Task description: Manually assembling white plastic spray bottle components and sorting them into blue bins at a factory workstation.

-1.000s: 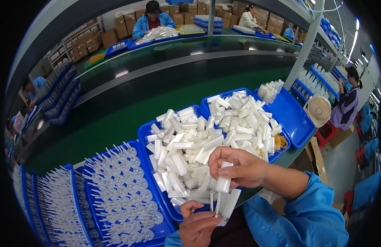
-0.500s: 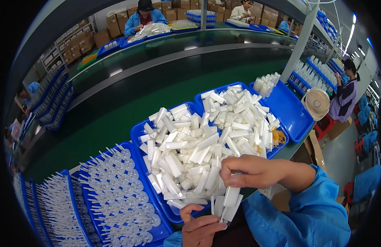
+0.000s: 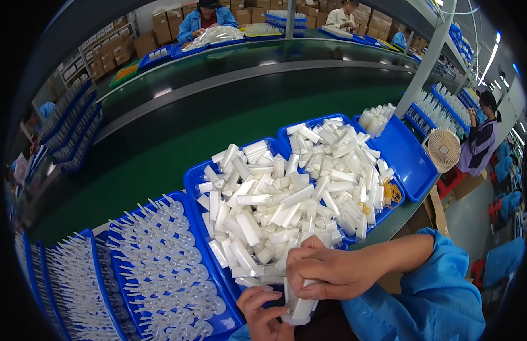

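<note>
Low at the front, my right hand [image 3: 334,271] is closed over a bunch of white oblong pieces with clear ends [image 3: 299,310], gripping it from above. My left hand [image 3: 264,315] holds the lower left side of the same bunch, fingers bent against it. How many pieces are in the bunch is hidden by my fingers. Just beyond my hands, a blue tray [image 3: 190,181] is heaped with loose white pieces [image 3: 249,227] of the same kind. Another blue tray [image 3: 283,132] behind it on the right holds more of them.
Yellow rubber bands [image 3: 392,194] lie at the right tray's edge. A blue tray [image 3: 408,162] with standing bundles [image 3: 376,119] is farther right, beside a beige fan [image 3: 443,149]. At left, blue trays hold rows of clear stemmed parts [image 3: 161,267]. A green conveyor [image 3: 161,153] runs behind; co-workers sit beyond.
My right hand has moved down and left over the bunch. The pieces, fanned apart before, are now gathered closer together between my hands. The view has shifted slightly.
</note>
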Available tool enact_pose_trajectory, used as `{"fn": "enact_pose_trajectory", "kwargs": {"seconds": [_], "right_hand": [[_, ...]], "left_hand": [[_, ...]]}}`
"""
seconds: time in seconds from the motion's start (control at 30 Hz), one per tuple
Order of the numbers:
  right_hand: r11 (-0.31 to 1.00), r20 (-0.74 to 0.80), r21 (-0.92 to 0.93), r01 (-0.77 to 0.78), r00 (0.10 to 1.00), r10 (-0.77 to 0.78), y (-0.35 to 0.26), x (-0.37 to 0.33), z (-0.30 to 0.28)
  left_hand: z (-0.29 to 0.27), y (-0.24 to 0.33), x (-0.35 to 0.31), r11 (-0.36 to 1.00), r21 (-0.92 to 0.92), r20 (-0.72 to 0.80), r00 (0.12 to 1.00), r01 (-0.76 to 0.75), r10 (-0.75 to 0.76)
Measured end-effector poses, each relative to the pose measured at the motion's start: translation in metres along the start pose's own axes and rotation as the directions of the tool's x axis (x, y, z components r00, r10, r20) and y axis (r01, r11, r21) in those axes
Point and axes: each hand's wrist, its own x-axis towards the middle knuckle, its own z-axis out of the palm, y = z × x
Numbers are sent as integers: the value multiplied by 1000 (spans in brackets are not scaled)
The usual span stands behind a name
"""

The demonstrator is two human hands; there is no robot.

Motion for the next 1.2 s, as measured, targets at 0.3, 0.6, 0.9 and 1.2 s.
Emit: {"fn": "enact_pose_trajectory", "kwargs": {"seconds": [0.3,0.6,0.9,1.2], "right_hand": [[614,-280,-761,-209,960,-21,55,69,-43],[817,-299,-569,-89,948,-105,41,54,-45],[510,-59,838,-194,897,439,23,-3,-29],[590,-99,770,-242,869,485,17,-15,-24]], "left_hand": [[0,0,-2,988,-128,-106,989,85,-99],[-9,14,1,991,-78,-51,992,111,-115],[6,17,10,998,-52,63,998,26,-22],[13,21,17,999,24,135,991,-22,19]]}}
